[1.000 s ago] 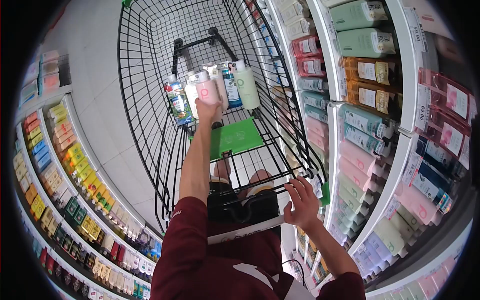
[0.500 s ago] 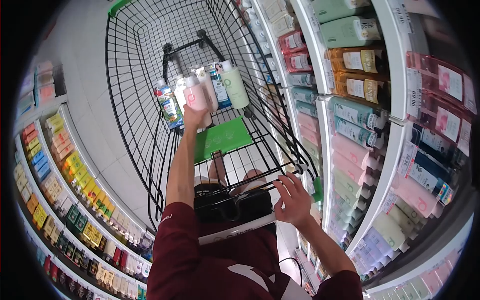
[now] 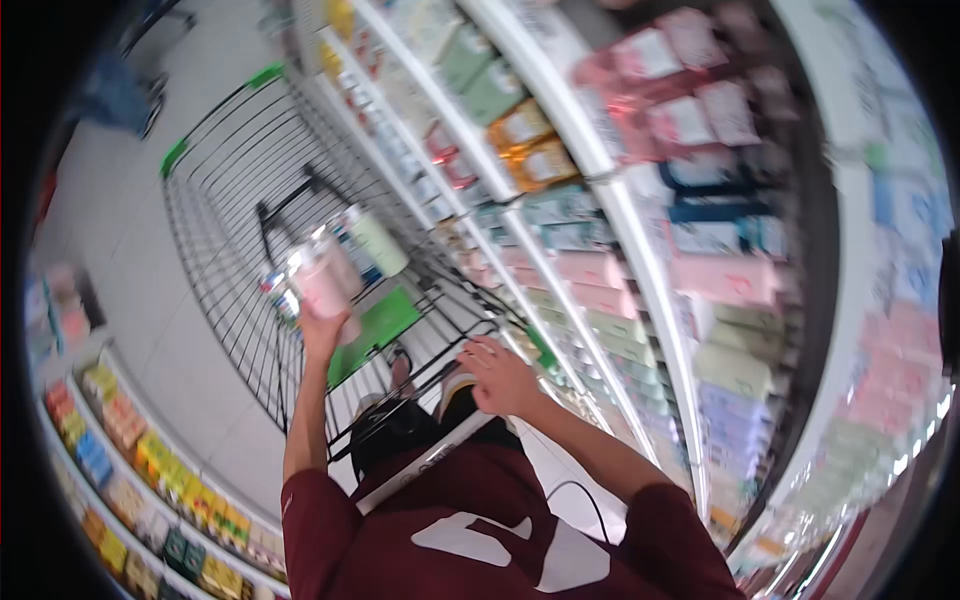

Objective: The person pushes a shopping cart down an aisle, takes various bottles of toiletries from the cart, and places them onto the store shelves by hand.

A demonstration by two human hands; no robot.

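Inside the cart [image 3: 175,157], the left hand [image 3: 323,328] has its grip clamped around the pink bottle [image 3: 322,283], low down, probably for steadiness! Rightward, the green bottle [image 3: 376,245] sits near the wire side, likely hemmed in; right hand [image 3: 497,376], fingers apart, clasping nothing visible.

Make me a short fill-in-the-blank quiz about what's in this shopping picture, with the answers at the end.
1. The left hand holds a ____ bottle.
2. The flat panel in the shopping cart is coloured ____.
3. The other hand, with no bottle in it, is the person's ____ one.
4. The large print on the maroon shirt is ____.

Missing words: pink; green; right; white.
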